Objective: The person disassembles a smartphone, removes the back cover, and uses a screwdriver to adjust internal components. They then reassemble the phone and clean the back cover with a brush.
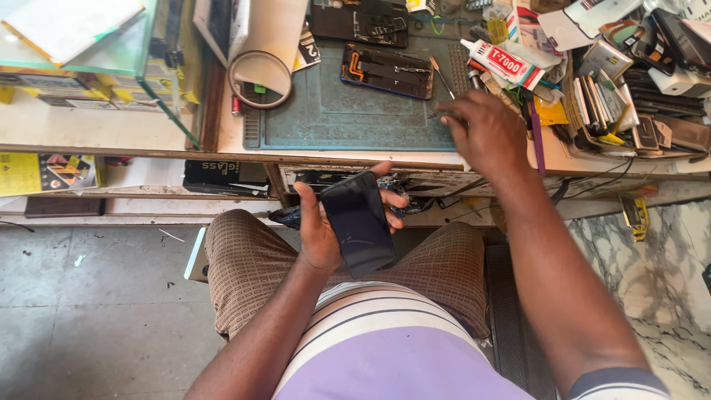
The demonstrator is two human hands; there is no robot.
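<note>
Seated, the person works at a cluttered tabletop [355, 157], viewed from above. Left hand [326, 226] is curled around a dark phone [359, 222], screen up and blank, held over the lap, nearer than the tabletop edge; fingers wrap its right side, thumb on the left. Right hand [485, 133] reaches out over the right edge of a blue-green work mat [348, 115], fingers bent down toward the surface near a thin screwdriver [442, 78]; cannot tell whether it grips anything, since the fingertips are hidden under the hand.

On the far part of the mat lies an opened phone body [386, 70], insides showing, with another dark opened body [359, 21] beyond it. A white glue tube with red cap end [500, 63] lies just right of these. Far right: a heap of phone parts, cases and small cards [637, 67]. Left of the mat, a roll of white sheet [261, 78] and a glass case [96, 52].
</note>
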